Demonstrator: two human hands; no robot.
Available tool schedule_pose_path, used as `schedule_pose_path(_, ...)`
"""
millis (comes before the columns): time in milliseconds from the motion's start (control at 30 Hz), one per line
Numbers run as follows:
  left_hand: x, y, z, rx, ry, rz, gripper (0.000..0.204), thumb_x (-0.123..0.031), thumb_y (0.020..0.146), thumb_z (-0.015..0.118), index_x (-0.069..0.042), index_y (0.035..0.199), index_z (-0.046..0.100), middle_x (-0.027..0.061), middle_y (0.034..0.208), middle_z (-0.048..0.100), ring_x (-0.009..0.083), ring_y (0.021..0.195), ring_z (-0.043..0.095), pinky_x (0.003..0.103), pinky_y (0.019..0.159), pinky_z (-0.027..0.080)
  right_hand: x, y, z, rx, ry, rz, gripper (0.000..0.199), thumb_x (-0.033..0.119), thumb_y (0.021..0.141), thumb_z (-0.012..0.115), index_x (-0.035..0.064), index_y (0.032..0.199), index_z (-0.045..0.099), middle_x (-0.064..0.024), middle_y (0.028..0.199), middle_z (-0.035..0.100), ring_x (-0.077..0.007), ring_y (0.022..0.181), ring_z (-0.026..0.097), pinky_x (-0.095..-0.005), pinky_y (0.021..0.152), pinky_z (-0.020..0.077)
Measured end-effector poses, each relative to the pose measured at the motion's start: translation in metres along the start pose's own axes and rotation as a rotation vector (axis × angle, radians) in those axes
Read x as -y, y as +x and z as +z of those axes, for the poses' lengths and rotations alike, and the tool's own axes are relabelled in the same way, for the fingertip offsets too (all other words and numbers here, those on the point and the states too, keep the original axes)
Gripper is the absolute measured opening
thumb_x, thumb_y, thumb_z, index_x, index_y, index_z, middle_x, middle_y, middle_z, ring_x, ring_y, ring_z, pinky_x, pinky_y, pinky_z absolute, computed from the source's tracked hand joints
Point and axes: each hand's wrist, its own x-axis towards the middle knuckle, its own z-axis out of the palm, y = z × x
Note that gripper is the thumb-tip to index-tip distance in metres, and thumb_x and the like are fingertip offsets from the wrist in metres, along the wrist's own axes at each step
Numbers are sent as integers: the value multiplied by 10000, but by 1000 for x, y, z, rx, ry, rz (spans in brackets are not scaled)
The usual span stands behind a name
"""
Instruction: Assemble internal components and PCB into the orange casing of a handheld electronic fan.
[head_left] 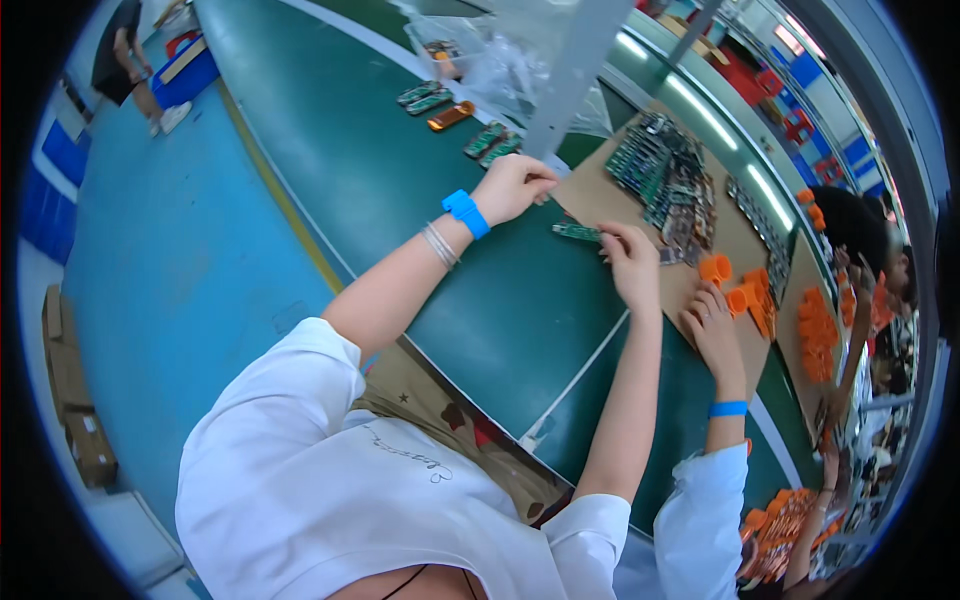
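My right hand pinches one end of a narrow green circuit board over the green work surface. Up and to the left of it, my left hand is closed, with thumb and fingertips together near the foot of a grey metal post. Whatever those fingers hold, if anything, is too small to make out. A blue band circles my left wrist. Beyond my right hand, a heap of circuit boards lies on a brown cardboard sheet.
Past my left hand lie several small boards, an orange-brown piece and clear plastic bags. At right, a co-worker's hand touches orange plastic parts. More orange parts lie farther right. A person stands at far left.
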Motion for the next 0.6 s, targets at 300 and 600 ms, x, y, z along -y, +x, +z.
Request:
schedule_pose_path(300, -7, -7, -4, 123, -376, -179, 147, -82, 872, 626, 51, 934, 627, 83, 793, 643, 128, 681, 624, 257, 635, 543, -3, -4, 1, 55, 410, 164, 229, 9, 900, 549, -39, 1118, 597, -55, 883, 609, -103, 734, 567, -223, 660, 472)
schedule_pose_path(600, -14, -21, 20, 671, -414, -220, 154, -158, 898, 617, -13, 949, 622, 56, 958, 645, 93, 863, 585, 251, 798, 474, 14, -8, -8, 179, 701, 311, 222, 65, 890, 596, -63, 1070, 616, -75, 808, 623, -116, 685, 563, -215, 633, 457)
